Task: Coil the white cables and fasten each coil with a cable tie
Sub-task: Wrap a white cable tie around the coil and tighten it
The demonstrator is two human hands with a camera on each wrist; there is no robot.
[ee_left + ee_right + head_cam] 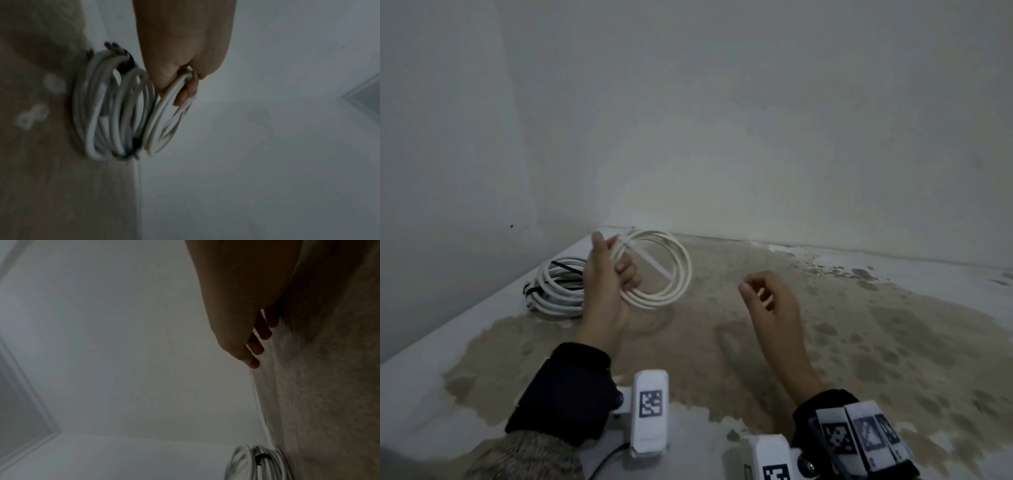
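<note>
nearest the camera, two dark wrist cuffs with white marker-printed camera mounts [649, 411], one on each forearm, over a pale surface [825, 342] that is worn through to a mottled sandy brown across most of its middle, with white patches left along its edges. up from there, the right hand [770, 301] hangs in the air above the brown patch, to the right of the held coil and well apart from it, fingers loosely curled and holding nothing; the right wrist view shows those fingertips [265, 335] bare against the wall. the left hand [607, 281] is raised and closed around the near-left side of a cream-white cable coil [664, 270], thumb up, several loops bunched in the fist; the left wrist view shows fingers [185, 92] wrapped round the strands. a pale cable tie [650, 260] crosses the coil's inside at a slant; whether it is cinched cannot be told. just left of the held coil and behind the left hand, finished white coils [558, 284] lie on the surface, bound with black ties [565, 269]. beyond the coil, the surface meets plain grey-white walls [756, 120] that join in a corner to its left, a small dark speck low on the left wall.
</note>
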